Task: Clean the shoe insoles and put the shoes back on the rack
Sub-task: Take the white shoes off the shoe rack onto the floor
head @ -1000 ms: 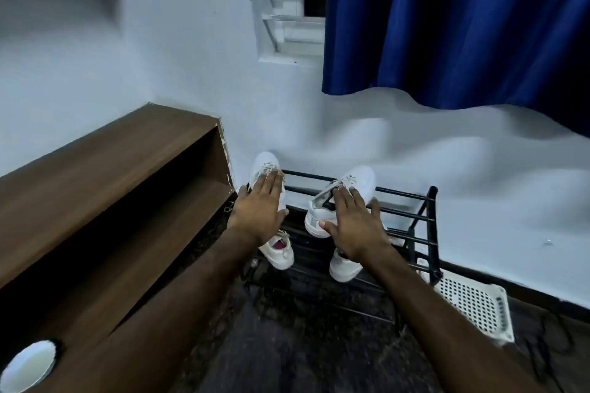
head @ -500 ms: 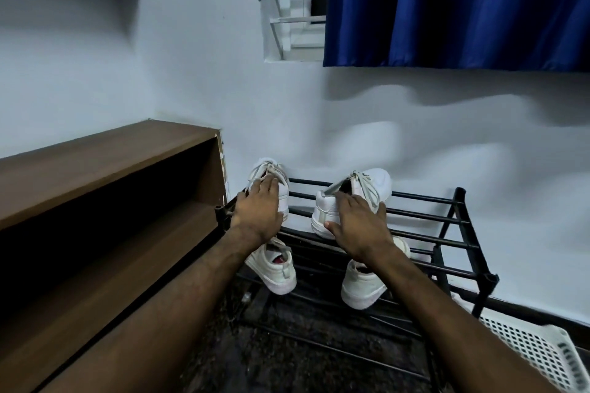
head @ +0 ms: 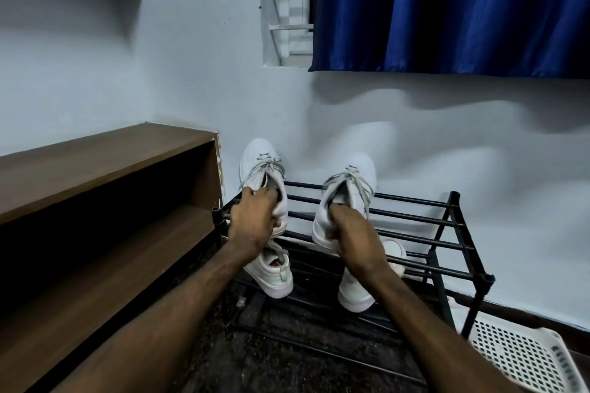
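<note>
Our left hand (head: 255,217) curls round the left shoe (head: 259,159) at its opening, our right hand (head: 354,233) round the right shoe (head: 359,173), both tilted toe-up over the rack (head: 453,198).

Dim, bluish indoor light; the curtain (head: 447,6) throws soft wavy shadows on the wall (head: 415,124). Wide-angle bending at the edges, slight softness throughout.

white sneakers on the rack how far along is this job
Done: nothing visible; no insole out. In hand: the left hand grips the left white lace-up sneaker, the right hand the right white lace-up sneaker, at the black metal rack. Left: cleaning, racking.
</note>
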A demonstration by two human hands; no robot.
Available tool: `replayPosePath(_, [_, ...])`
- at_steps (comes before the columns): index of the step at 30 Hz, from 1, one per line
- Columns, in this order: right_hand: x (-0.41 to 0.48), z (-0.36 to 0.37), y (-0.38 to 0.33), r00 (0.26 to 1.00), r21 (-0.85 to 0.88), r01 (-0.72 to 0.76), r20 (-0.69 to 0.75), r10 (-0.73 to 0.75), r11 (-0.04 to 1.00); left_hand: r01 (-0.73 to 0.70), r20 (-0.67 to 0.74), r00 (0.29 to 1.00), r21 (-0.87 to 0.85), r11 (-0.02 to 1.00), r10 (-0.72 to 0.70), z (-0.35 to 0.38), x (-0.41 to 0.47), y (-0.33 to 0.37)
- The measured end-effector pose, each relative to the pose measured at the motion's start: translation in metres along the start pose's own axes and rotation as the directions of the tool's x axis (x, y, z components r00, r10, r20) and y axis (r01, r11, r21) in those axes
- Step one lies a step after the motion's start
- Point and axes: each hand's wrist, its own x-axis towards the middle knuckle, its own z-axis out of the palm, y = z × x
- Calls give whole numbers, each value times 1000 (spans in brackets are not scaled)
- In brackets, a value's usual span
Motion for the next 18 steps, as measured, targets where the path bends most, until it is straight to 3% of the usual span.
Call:
replayPosePath(2, [-14,-6,-3,986,-236,164,6,-167,958,-49,-84,995,-1,999,48,-6,-26,-3])
replayPosePath(5, [-23,-23,-20,957,-352,264,-21,-289,898,-114,-158,980,53,992,121,-28,-50,-12])
replayPosePath(8, [-28,-38,-42,904,-375,385,-29,-426,843,-189,-203,957,108,976,208,-53,-75,-20])
replayPosePath(14, [-49,-63,-86,893,-330,425,0,-450,843,-220,-317,919,76,973,232,-92,-138,-44])
replayPosePath(18, [-98,-59,-105,877,-270,467,22,-479,842,-261,-299,914,81,962,274,-90,-209,-61])
